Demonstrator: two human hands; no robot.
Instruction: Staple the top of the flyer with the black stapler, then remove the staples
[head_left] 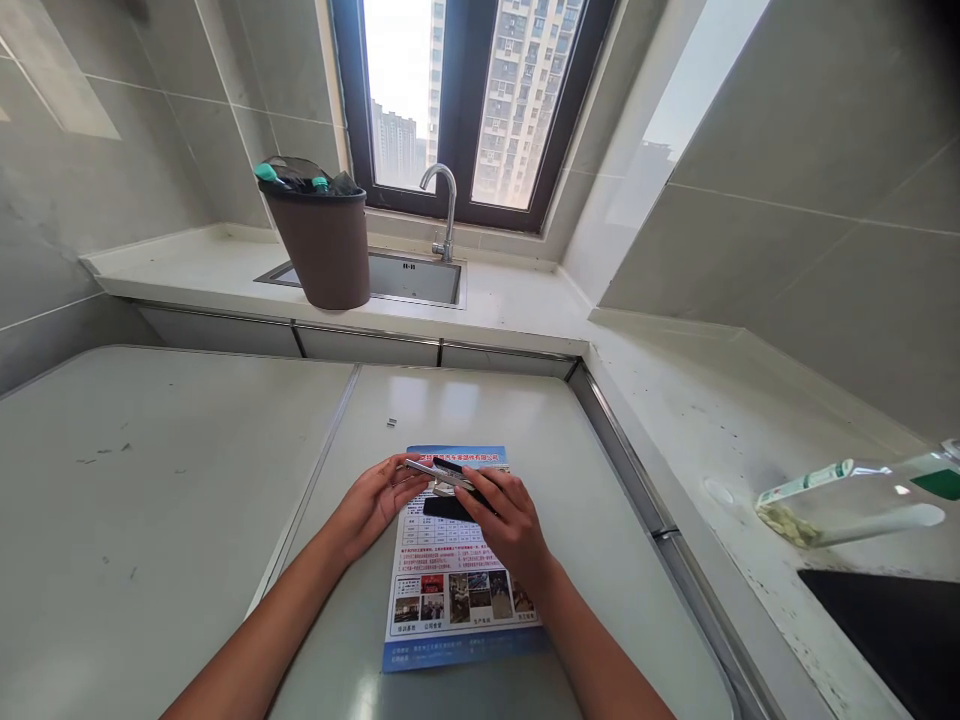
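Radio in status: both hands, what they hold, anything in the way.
Left hand and right hand both on black-and-silver stapler. Stapler over printed sheet. Small grey pieces beyond the sheet, apart from both hands; no obstruction seen.

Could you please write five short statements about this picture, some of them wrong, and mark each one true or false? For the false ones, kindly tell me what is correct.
1. Both the left hand and the right hand touch the stapler. True.
2. The printed sheet lies on the counter beside the sink. False: the printed sheet lies on the white table, below the hands.
3. In the picture, the tap is to the right of the brown bin. True.
4. The small grey strips lie on top of the sheet. False: the small grey strips lie on the table, beyond the sheet's far edge.
5. Tall buildings show through the window. True.
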